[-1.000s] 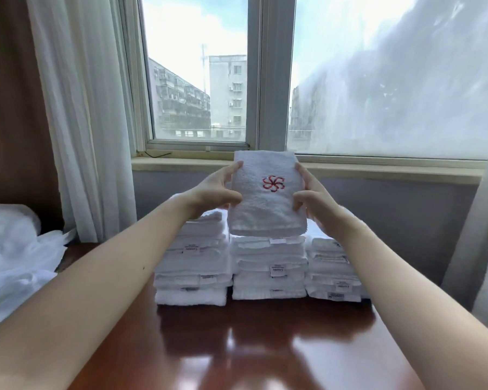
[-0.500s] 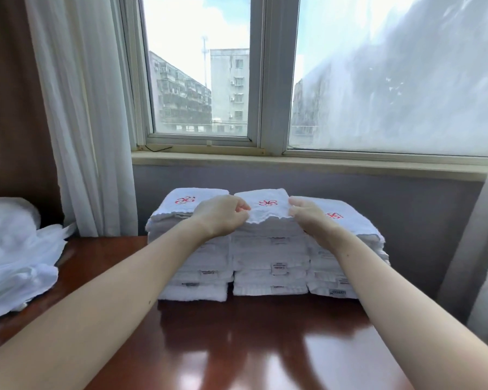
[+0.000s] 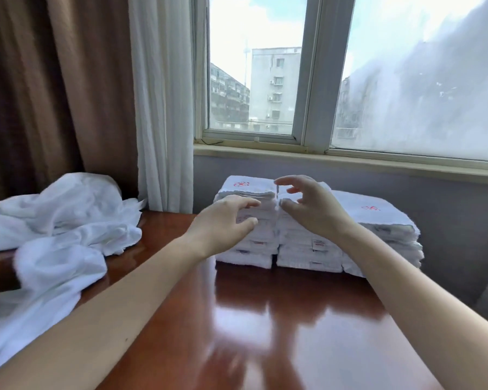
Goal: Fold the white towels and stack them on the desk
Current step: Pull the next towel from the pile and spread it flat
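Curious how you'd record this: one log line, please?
left hand: open, empty | right hand: open, empty | folded towels: three stacks on desk | unfolded towels: heaped left

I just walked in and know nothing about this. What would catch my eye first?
Three neat stacks of folded towels, some topped with a red emblem, stand at the back of the glossy desk under the window. Before them the left hand and right hand hover, fingers loosely curled, holding nothing. A rumpled heap of white cloth lies at the desk's left.
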The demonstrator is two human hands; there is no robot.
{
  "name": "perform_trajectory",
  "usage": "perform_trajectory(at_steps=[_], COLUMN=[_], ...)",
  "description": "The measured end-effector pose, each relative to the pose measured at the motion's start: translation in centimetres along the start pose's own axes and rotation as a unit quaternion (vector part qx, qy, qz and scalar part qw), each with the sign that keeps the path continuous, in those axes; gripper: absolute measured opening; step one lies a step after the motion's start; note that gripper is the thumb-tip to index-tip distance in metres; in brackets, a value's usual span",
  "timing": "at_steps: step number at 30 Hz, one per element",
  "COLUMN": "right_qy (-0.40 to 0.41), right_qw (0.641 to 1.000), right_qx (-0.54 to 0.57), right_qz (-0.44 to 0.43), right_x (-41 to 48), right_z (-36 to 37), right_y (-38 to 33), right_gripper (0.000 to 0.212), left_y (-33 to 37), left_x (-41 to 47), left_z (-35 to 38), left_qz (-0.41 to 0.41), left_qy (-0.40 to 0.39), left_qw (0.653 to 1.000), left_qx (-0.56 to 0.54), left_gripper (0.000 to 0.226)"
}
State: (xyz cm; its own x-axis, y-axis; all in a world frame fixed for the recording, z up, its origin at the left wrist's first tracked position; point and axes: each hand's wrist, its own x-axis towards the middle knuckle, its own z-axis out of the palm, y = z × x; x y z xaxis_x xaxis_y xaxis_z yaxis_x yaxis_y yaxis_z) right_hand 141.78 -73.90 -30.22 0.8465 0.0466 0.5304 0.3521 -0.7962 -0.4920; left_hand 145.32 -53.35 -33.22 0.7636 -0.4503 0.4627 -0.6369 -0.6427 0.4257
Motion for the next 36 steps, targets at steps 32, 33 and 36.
perform_trajectory(at_steps=[32, 33, 36], right_qy=[-0.407, -0.392, -0.32], right_qw=[0.898, 0.905, 0.929], right_qx=[0.127, 0.116, 0.072], right_qz=[-0.108, -0.118, -0.172], right_x=[-8.7, -9.0, -9.0], right_z=[31.6, 31.7, 31.5], right_y=[-19.7, -19.6, -18.9], right_gripper=[0.084, 0.082, 0.05], left_y=[-20.6, -20.5, -19.6], left_x=[-29.5, -29.4, -29.1], left_z=[-10.9, -10.9, -10.7], left_qz=[-0.364, -0.358, -0.344], left_qy=[-0.05, -0.05, -0.064], left_qw=[0.921, 0.923, 0.927], left_qx=[0.127, 0.132, 0.133], left_gripper=[0.04, 0.039, 0.043])
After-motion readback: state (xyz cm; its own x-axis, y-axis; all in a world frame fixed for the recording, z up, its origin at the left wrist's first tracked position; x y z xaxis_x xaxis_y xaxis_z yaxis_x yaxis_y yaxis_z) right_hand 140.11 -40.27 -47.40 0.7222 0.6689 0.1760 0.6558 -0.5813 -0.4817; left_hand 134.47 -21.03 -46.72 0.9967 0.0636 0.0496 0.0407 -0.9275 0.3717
